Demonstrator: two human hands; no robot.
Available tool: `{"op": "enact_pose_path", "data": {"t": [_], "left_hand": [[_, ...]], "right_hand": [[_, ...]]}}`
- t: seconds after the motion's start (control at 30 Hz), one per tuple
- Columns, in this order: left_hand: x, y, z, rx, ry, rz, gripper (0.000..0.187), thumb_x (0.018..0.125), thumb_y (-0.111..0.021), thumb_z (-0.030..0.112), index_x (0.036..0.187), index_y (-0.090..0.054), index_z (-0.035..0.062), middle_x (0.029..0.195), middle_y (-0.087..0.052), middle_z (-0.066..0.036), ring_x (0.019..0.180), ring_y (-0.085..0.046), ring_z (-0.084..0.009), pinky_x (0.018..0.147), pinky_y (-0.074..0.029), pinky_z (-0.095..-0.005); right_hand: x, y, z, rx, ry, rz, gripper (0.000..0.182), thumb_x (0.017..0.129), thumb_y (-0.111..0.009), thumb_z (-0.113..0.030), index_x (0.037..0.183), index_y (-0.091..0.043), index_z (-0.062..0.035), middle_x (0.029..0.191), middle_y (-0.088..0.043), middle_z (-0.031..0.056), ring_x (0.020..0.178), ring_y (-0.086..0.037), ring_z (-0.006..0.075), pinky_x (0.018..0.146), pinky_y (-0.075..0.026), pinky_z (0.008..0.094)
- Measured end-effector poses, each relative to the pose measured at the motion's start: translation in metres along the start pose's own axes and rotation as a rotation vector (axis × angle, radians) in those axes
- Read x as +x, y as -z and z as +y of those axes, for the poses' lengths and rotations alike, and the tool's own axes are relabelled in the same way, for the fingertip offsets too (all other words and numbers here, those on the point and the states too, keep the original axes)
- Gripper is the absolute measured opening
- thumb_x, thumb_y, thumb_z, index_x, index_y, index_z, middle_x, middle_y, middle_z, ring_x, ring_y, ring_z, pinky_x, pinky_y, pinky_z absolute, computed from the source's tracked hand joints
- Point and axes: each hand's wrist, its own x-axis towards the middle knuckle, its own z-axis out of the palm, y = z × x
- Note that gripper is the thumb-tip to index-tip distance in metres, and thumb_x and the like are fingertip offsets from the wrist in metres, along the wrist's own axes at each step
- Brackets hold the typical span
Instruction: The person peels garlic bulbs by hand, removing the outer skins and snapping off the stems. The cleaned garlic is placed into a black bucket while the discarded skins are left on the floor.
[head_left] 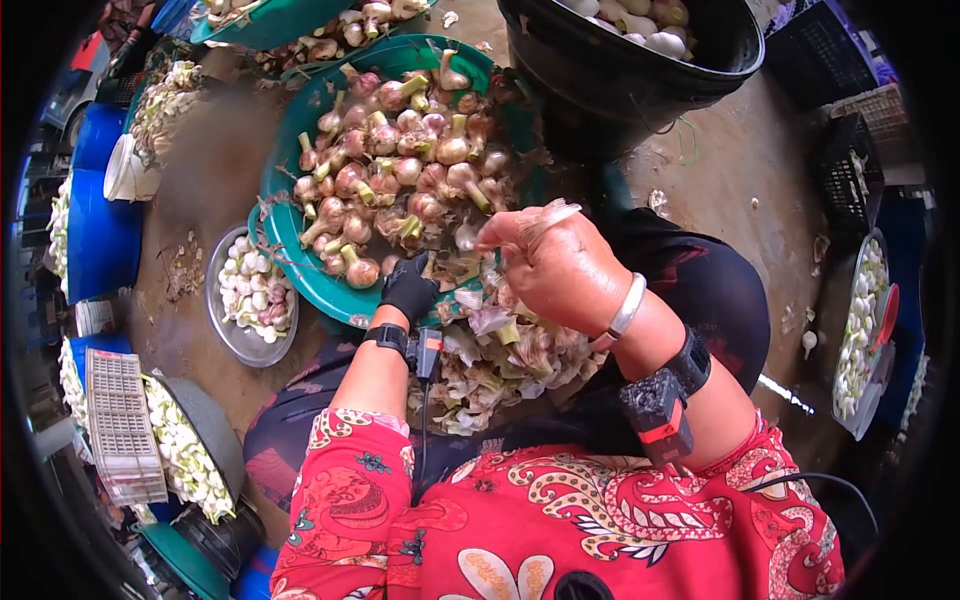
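Note:
A wide green basin (280, 240) holds many garlic bulbs (408, 170) with cut stems. My left hand (410, 290), in a black glove, is closed at the basin's near rim, around something I cannot make out; a short stem shows by its fingertips. To its right, my bare right hand (550, 255) is raised over the basin's near right side, fingers bent together, with a papery piece of skin (548, 218) lying across them. What the fingertips pinch is hidden. Below both hands, a heap of peeled garlic skins (510, 360) lies on my lap.
A metal bowl (242, 349) of peeled bulbs stands left of the basin. A black bucket (620, 85) with white bulbs is at the top. Blue tubs (108, 240) and a grey crate (125, 425) line the left; an oval tray (862, 340) of garlic and black crates (850, 165) stand right.

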Motion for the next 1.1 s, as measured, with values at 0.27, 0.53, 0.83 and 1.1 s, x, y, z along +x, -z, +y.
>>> {"op": "enact_pose_path", "data": {"t": [0.27, 0.53, 0.83, 1.1], "left_hand": [[0.011, 0.019, 0.003, 0.052, 0.071, -0.173, 0.042, 0.071, -0.074, 0.029, 0.110, -0.069, 0.0152, 0.113, -0.064, -0.017, 0.103, -0.062, -0.0315, 0.090, -0.049, -0.0366], [-0.009, 0.007, -0.005, -0.239, -0.035, -0.189, 0.023, 0.083, -0.066, 0.024, 0.103, -0.070, 0.0142, 0.096, -0.068, -0.011, 0.083, -0.066, -0.0236, 0.075, -0.053, -0.0350], [-0.115, 0.096, 0.109, -0.801, -0.499, 0.205, 0.025, 0.097, -0.048, 0.018, 0.106, -0.060, -0.0011, 0.099, -0.067, -0.010, 0.087, -0.066, -0.0190, 0.075, -0.054, -0.0326], [-0.149, 0.134, 0.129, -0.933, -0.529, 0.303, 0.029, 0.100, -0.044, 0.016, 0.111, -0.060, -0.0052, 0.100, -0.065, -0.011, 0.086, -0.063, -0.0145, 0.076, -0.052, -0.0292]], "right_hand": [[0.001, -0.019, 0.026, -0.358, 0.407, 0.272, 0.015, 0.072, -0.060, -0.010, 0.081, -0.070, -0.0037, 0.074, -0.066, 0.0156, 0.066, -0.065, 0.0244, 0.059, -0.049, 0.0344], [-0.003, 0.001, 0.007, -0.103, 0.003, -0.128, 0.023, 0.070, -0.063, -0.009, 0.091, -0.072, -0.0058, 0.116, -0.062, 0.0204, 0.108, -0.059, 0.0335, 0.089, -0.048, 0.0383], [0.007, -0.047, -0.001, 0.279, 0.105, -0.020, 0.069, 0.070, -0.079, -0.010, 0.131, -0.048, -0.0068, 0.121, -0.059, 0.0161, 0.111, -0.058, 0.0306, 0.095, -0.046, 0.0350], [0.005, -0.037, -0.025, 1.091, -0.187, -0.318, 0.048, 0.088, -0.064, -0.010, 0.132, -0.047, -0.0032, 0.107, -0.061, 0.0027, 0.091, -0.058, 0.0095, 0.083, -0.048, 0.0256]]}}
